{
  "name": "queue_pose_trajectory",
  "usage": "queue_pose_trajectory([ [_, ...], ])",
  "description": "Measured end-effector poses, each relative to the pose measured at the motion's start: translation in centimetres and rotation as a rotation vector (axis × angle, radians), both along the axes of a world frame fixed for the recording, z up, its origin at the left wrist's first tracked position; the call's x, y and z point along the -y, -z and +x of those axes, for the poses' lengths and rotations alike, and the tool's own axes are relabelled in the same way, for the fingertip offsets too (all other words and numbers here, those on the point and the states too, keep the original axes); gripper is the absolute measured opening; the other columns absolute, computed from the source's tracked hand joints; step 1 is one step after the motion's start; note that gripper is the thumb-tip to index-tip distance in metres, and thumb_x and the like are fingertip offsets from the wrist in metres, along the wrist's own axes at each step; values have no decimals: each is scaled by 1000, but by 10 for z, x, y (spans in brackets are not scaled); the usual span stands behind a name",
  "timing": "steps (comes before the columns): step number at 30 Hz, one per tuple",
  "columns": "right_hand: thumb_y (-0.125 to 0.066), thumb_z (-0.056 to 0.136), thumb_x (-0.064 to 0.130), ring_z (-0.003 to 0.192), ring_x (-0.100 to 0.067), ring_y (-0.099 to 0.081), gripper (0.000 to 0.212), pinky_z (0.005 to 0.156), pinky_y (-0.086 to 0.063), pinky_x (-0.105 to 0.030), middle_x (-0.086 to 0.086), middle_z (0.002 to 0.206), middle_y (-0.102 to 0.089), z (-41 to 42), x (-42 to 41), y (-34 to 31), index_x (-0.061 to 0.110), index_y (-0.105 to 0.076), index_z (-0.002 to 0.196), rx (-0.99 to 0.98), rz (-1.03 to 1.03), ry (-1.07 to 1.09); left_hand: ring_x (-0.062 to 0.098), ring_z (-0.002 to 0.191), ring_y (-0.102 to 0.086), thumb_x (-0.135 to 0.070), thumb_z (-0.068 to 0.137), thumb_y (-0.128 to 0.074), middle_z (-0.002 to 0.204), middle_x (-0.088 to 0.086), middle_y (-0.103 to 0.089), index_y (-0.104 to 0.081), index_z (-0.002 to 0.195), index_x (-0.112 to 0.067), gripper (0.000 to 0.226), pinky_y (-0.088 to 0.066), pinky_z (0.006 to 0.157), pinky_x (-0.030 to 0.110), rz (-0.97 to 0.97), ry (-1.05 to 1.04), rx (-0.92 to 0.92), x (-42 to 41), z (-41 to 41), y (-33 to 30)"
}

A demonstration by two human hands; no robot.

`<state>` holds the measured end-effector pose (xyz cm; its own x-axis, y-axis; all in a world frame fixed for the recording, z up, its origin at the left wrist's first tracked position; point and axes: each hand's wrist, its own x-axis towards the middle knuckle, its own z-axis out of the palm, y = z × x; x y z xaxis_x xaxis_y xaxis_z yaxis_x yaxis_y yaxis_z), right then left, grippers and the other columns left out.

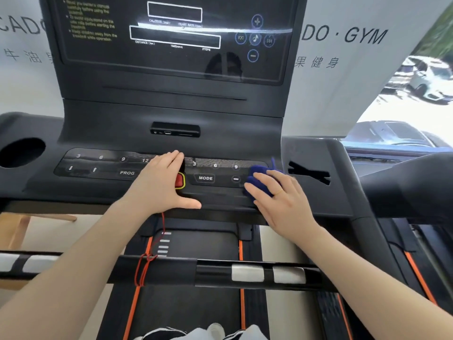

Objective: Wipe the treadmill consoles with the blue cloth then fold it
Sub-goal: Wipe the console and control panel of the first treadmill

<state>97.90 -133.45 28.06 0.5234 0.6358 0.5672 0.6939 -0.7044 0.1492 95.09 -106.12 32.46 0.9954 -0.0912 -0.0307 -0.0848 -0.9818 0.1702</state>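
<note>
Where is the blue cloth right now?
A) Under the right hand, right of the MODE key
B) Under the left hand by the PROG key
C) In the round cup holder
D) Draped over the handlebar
A: the right hand presses the blue cloth on the console just right of the MODE key.

White lettered wall (343, 69); bright window (421, 99)
</note>
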Motion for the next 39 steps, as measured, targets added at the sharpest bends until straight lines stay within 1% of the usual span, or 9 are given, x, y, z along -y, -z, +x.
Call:
queue_pose_trajectory([
  [4,-52,93,23,109,-32,-56,24,88,-44,-43,-7,118,-64,-5,-52,2,21,-68,111,52,3,-196,20,143,-12,-74,53,-70,157,6,-11,-5,149,-8,133,-7,115,30,88,69,-69,-9,5,-8],
  [9,-52,91,23,123,-27,-46,27,104,-33,-39,-3,128,-60,-13,-97,14,24,-66,114,43,-107,-429,21,145,-5,-68,60,-68,158,6,0,4,148,-11,127,-6,116,33,310,168,-111,-19,4,-11],
  [17,-55,89,22,126,-25,-46,30,106,-36,-39,1,130,-58,-8,-47,14,28,-64,118,103,-179,-381,19,145,0,-65,62,-70,158,2,3,8,148,-14,127,-2,116,32,294,224,-134,-36,7,-13],
  [23,-53,85,22,116,-28,-52,27,97,-40,-40,-4,122,-63,-18,-103,10,22,-69,107,35,-66,-319,19,145,-2,-64,62,-71,158,3,0,6,148,-13,126,-3,116,32,246,226,-114,-37,7,-12],
  [27,-49,89,24,116,-30,-54,29,97,-39,-40,-7,125,-61,-17,-114,4,21,-67,112,-11,-81,-336,18,145,-5,-65,62,-70,158,2,-5,2,149,-14,123,-3,115,29,180,217,-116,-35,5,-15],
  [29,-49,90,25,116,-30,-55,30,95,-41,-40,-7,126,-60,-17,-95,2,21,-66,114,-41,-64,-290,18,144,-6,-70,62,-65,158,2,-8,-1,149,-14,121,-3,115,27,138,193,-97,-33,3,-16],
  [32,-50,87,28,109,-30,-58,32,89,-45,-40,-7,121,-62,-12,-55,-5,19,-67,112,-121,58,-74,21,144,-11,-74,60,-62,156,6,-16,-8,149,-9,123,-5,115,28,140,158,-37,-25,4,-16],
  [36,-45,85,33,101,-32,-60,37,88,-47,-40,-6,114,-65,8,-19,-18,16,-69,108,-317,258,268,23,141,-20,-74,57,-64,153,7,-21,-8,148,-9,126,-16,113,30,159,117,-46,-15,7,-15],
  [39,-47,80,26,92,-35,-61,32,83,-47,-40,-9,105,-68,20,-28,-28,14,-69,99,-388,302,433,23,134,-31,-74,55,-66,150,4,-25,-6,149,-10,128,-27,108,31,160,101,-64,-13,8,-17],
])
